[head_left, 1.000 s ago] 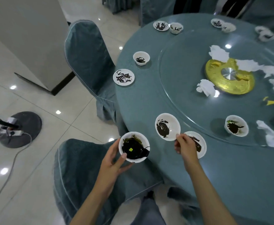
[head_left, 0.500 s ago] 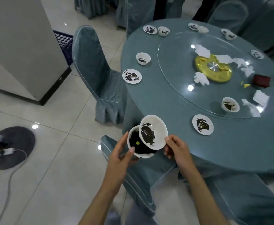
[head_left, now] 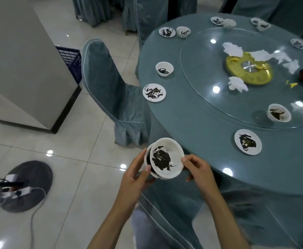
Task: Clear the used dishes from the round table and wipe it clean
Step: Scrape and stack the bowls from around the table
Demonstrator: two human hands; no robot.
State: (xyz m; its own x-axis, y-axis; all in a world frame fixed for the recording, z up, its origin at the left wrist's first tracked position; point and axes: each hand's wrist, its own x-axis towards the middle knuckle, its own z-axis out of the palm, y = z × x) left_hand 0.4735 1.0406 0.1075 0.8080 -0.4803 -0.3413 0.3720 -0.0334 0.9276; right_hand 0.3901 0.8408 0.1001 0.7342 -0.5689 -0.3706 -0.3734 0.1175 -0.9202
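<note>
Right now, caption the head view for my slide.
Left hand holds a dirty bowl; right hand tilts a smeared dish over it.

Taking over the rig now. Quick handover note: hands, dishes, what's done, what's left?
Left hand: grips a white bowl of dark scraps, held off the table edge.
Right hand: pinches the rim of a white shallow dish smeared dark, tilted over that bowl.
Done: only these two are off the round teal-clothed table.
Left: near white plate, white bowl on the glass turntable, smeared white plate, small white bowl, more at the far side, crumpled white tissues; then wiping.
</note>
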